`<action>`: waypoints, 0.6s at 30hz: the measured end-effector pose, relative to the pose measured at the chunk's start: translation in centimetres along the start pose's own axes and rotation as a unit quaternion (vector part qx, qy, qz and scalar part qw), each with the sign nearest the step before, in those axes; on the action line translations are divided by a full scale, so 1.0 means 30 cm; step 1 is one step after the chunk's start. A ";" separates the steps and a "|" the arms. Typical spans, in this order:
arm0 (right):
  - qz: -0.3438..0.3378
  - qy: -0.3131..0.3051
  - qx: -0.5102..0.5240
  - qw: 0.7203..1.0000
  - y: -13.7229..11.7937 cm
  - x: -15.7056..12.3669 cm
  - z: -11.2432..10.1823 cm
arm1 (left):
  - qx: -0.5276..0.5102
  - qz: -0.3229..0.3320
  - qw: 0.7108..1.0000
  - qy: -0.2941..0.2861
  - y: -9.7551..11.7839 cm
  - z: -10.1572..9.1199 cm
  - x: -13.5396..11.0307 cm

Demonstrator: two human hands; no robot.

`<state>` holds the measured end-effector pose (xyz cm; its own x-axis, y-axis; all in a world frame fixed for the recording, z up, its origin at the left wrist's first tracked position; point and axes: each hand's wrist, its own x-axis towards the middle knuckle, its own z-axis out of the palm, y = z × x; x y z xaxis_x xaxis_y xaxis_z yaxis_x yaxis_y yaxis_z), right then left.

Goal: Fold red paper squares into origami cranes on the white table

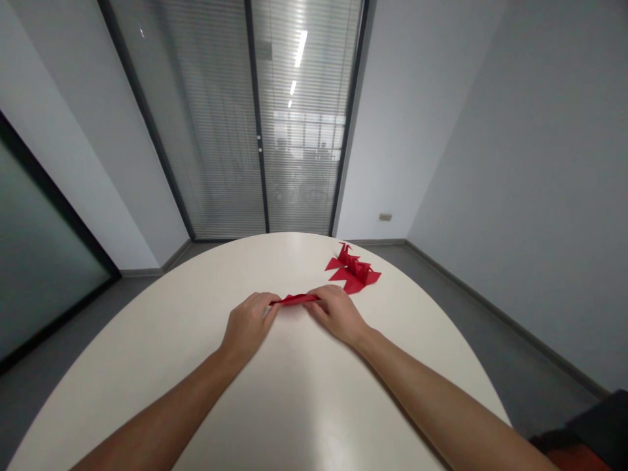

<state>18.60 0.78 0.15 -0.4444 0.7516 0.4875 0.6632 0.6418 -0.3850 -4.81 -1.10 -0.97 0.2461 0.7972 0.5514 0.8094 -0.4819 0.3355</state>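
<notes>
The left hand (248, 322) rests on the white table (294, 405), knuckles up, its fingertips pinching the left end of a narrow folded strip of red paper (296, 299). The strip runs flat and low between the two hands, just above the tabletop. The right hand (337, 313) closes on the strip's right end, fingers curled over it, so both hands are clamped on the same piece with only the short red span showing between them. Just beyond the right hand and a little to its right, a small cluster of folded red paper cranes (353, 269) lies on the table, near that hand but not touching it.
</notes>
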 end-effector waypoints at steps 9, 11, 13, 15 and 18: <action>0.091 0.053 0.051 0.993 0.018 -0.011 0.016 | -0.062 -0.084 0.994 0.040 -0.019 0.021 -0.002; 0.097 0.066 0.056 0.991 0.018 -0.009 0.016 | -0.075 -0.098 0.992 0.040 -0.019 0.023 -0.002; 0.105 0.077 0.051 0.990 0.018 -0.006 0.015 | -0.085 -0.112 0.989 0.037 -0.017 0.024 -0.001; 0.115 0.085 0.039 0.989 0.017 -0.004 0.014 | -0.093 -0.128 0.987 0.031 -0.014 0.024 -0.001; 0.127 0.097 0.016 0.987 0.015 -0.004 0.014 | -0.128 -0.157 0.979 0.027 -0.015 0.024 0.001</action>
<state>18.70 1.04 -0.40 -0.1411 0.8475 0.5117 0.7176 0.4437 -0.5369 -4.77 -0.60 -1.66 -0.0273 0.9036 0.4274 0.6793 -0.2969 0.6711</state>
